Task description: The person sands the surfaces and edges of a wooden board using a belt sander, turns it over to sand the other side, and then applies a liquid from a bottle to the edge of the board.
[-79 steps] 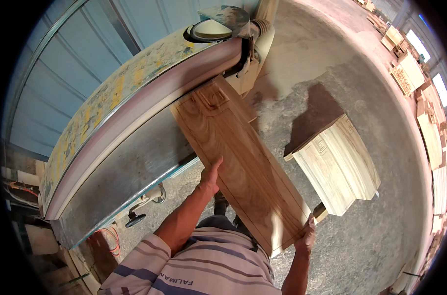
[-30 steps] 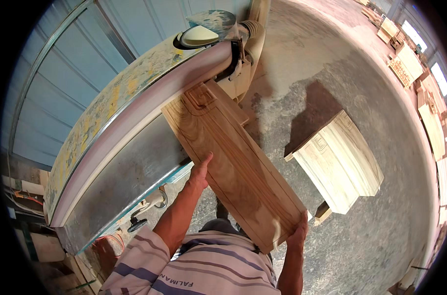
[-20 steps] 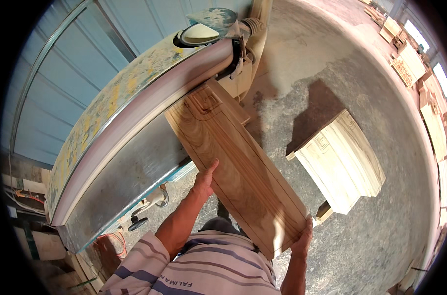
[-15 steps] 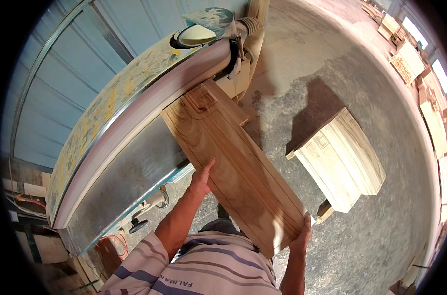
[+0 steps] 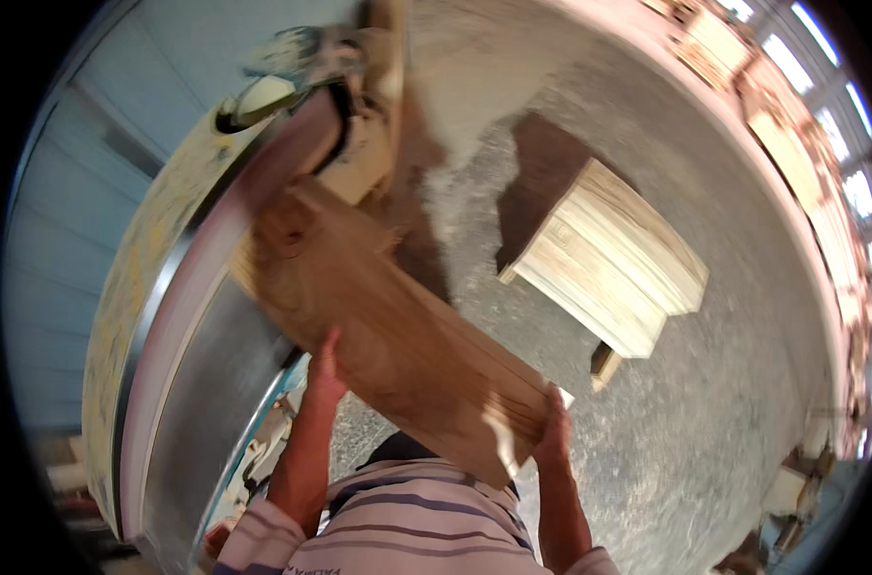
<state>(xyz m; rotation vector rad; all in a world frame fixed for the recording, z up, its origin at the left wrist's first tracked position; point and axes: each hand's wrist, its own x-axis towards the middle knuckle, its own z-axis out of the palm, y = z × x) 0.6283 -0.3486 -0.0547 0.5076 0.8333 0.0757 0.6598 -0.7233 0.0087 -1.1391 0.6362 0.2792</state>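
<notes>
A long brown wooden panel (image 5: 407,335) with grooved lines lies slantwise before me, its far end against the sanding belt (image 5: 196,230) of the machine. My left hand (image 5: 327,369) grips the panel's left edge, thumb on top and fingers hidden beneath. At the near right corner, my right hand (image 5: 553,431) holds the panel's short end. Motion blurs the panel's far part, so its contact with the belt is hard to make out. Under that far end runs the machine's grey metal table (image 5: 201,412).
Several pale wooden panels (image 5: 613,259) lie stacked on a wooden support (image 5: 604,366) to the right, above the concrete floor (image 5: 474,278). A hose and duct (image 5: 388,77) stand behind the machine. More stacked wood (image 5: 781,153) lines the far right. A blue-grey wall (image 5: 62,249) rises at left.
My view has swung to the right, so the machine and the panel stack sit further left in the picture. Both hands keep their hold on the panel.
</notes>
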